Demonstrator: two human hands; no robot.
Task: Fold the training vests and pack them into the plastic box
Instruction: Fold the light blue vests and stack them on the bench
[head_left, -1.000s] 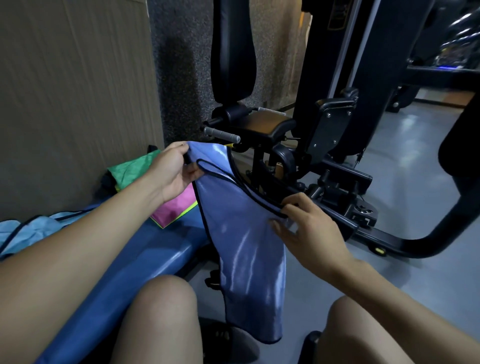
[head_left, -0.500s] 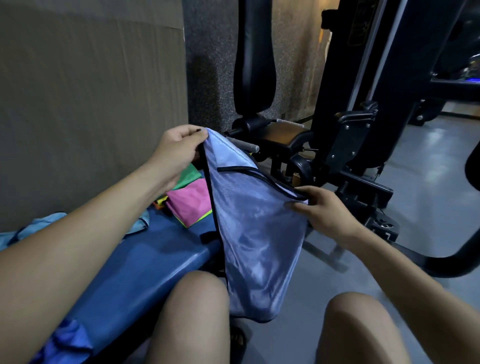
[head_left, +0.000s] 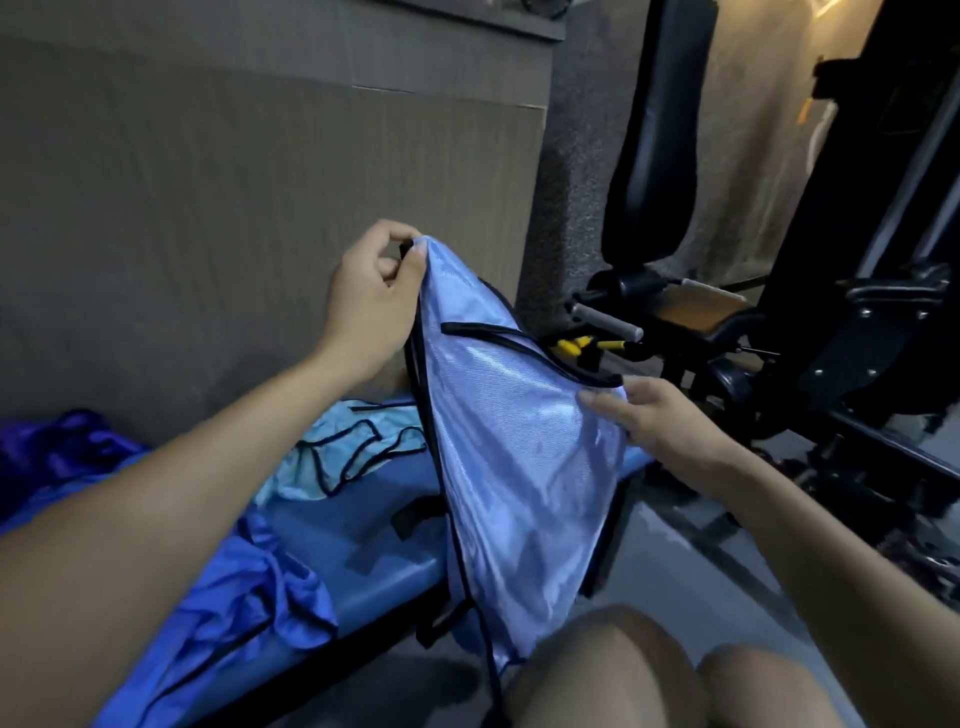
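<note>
Clearly the vest (head_left: 514, 441) is light, limp, slippery — left hand (head_left: 371, 306) pinches its top corner, right hand (head_left: 660, 421) fingers pinch the trimmed edge; best held there.

One head-worn camera is looking forward and down from close range, taking in both forearms, the knees at the bottom edge, the blue bench (head_left: 363, 545) at left and the gym machine (head_left: 831, 338) at right
</note>
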